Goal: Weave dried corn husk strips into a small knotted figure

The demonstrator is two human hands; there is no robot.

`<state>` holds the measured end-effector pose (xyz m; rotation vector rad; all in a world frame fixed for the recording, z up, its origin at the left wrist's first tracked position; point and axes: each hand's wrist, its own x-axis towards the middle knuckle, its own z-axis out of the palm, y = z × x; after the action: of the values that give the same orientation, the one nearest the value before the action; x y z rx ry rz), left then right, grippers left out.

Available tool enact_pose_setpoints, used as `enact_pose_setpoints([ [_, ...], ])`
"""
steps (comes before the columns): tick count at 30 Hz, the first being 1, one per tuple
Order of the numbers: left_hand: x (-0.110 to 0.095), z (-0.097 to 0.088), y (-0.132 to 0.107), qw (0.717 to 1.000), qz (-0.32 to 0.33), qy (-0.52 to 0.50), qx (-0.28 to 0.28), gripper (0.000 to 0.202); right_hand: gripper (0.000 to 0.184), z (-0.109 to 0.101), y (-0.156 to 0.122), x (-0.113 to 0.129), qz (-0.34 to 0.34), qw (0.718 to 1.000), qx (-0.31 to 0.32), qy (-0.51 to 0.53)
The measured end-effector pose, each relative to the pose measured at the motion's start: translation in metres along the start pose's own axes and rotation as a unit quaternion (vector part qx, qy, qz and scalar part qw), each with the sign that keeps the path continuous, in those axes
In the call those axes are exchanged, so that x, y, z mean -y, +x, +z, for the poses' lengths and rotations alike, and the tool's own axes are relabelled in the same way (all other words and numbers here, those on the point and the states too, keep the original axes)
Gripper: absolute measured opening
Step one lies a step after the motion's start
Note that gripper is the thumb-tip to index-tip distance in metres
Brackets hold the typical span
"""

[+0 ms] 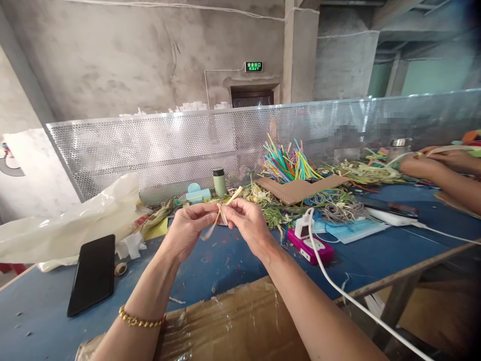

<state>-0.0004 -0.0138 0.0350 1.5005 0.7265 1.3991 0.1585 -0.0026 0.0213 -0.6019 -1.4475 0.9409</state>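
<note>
Above the blue tabletop, my left hand (191,224) and my right hand (246,218) meet and pinch a pale, straw-coloured strip (235,194) between their fingertips. It looks like dried leaf or husk. One end sticks up past my right fingers, and a thin translucent end hangs below my left fingertips. How the strip is folded or tied between the fingers is partly hidden. Behind my hands lies a heap of dried strips and green cords (276,213). A green bottle with a black lid (219,183) stands just beyond.
A black phone (92,275) and plastic sheeting (75,225) lie left. Right are a magenta power strip (308,246) with a white cable, a blue mask (355,230), cardboard (300,189) and colourful stems (287,163). A co-worker's hands (432,160) hold strips far right. Perforated metal (180,150) backs the table.
</note>
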Motion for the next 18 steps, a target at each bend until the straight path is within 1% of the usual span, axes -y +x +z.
enact_pose_setpoints([
  [3, -0.001, 0.002, -0.001, 1.0, -0.003, 0.004, -0.006, 0.019, 0.033, 0.0, 0.001, -0.001, 0.003, 1.0, 0.0, 0.004],
  [7, -0.003, 0.004, -0.001, 1.0, 0.013, 0.015, -0.009, 0.016, 0.033, 0.0, 0.002, -0.003, 0.008, 1.0, 0.005, 0.015],
  [11, -0.004, 0.003, -0.001, 0.999, 0.014, 0.052, -0.01, 0.017, 0.032, -0.003, 0.002, -0.003, 0.026, 0.998, 0.04, 0.037],
  [15, -0.005, 0.001, -0.002, 0.998, -0.018, 0.061, 0.03, 0.03, 0.029, -0.009, 0.001, 0.0, 0.027, 0.995, 0.075, 0.052],
  [18, -0.006, 0.002, -0.003, 0.995, -0.027, 0.064, 0.069, 0.028, 0.032, -0.013, 0.002, 0.002, 0.034, 0.995, 0.085, 0.047],
])
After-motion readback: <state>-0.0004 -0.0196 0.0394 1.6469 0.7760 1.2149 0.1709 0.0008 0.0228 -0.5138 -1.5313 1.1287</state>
